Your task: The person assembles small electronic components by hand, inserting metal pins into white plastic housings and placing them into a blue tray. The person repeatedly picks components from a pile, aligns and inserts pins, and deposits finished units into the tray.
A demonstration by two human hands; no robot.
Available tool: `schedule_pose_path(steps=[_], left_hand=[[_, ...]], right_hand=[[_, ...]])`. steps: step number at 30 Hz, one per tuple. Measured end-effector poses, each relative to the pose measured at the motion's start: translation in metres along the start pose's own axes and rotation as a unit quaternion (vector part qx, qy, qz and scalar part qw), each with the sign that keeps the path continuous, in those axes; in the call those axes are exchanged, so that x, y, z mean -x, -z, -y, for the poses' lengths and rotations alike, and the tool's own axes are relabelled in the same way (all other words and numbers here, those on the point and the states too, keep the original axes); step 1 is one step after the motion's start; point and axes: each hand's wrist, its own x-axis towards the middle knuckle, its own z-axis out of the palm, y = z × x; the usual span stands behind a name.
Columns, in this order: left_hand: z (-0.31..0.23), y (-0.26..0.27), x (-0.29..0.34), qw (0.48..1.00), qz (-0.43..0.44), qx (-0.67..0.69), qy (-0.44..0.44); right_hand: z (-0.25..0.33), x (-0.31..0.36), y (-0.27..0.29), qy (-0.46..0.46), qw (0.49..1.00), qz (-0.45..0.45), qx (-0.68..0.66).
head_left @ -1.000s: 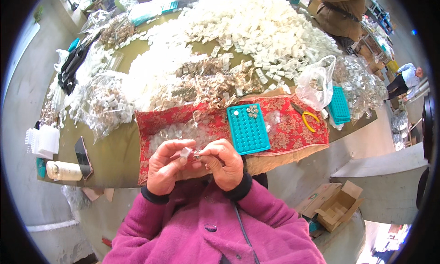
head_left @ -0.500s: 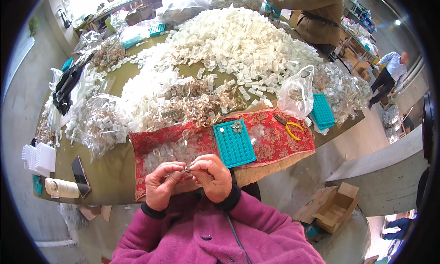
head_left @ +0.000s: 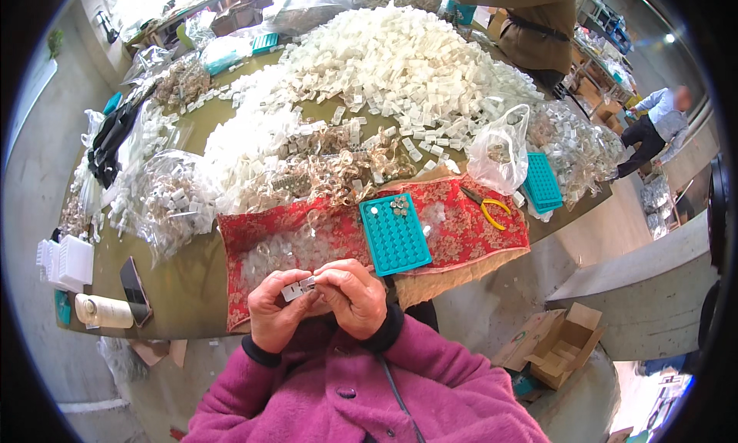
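1. Fingers of the left hand [head_left: 273, 312] pinch a small clear plastic piece [head_left: 293, 291] at the middle of the worktop's [head_left: 184, 289] near edge.
2. The right hand [head_left: 355, 300] has thumb and forefinger closed at the piece's right end, on a shiny bit [head_left: 309, 282] too small to make out.
3. Behind both hands, a red flowered cloth [head_left: 477, 247] lies along the near edge, with loose clear pieces [head_left: 269, 260] on its left part.
4. A teal tray [head_left: 401, 247] rests on the cloth, small metal parts [head_left: 400, 204] gathered near its far end; yellow-handled pliers [head_left: 494, 215] lie to its right.
5. Toward the right edge stand a clear bag [head_left: 496, 158] and more teal trays [head_left: 543, 184].
6. At the near left corner are a phone [head_left: 136, 291] and a white roll [head_left: 104, 311].
7. Brownish strips [head_left: 338, 168] lie beyond the cloth; a large heap of whitish pieces [head_left: 400, 66] spreads toward the far edge.
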Motion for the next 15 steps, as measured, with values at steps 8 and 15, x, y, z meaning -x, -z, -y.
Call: schedule_pose_path(steps=[8,15], left_hand=[[0.0035,-0.0002,0.0035,0.999,-0.012,-0.014,0.042],[-0.0004,-0.0012,0.0063,0.987,0.012,0.138,0.086]], right_hand=[[0.0001,-0.0023,0.001,0.03,0.999,0.001,0.013],[-0.0027,0.0003,-0.0012,0.014,1.0,0.002,0.021]])
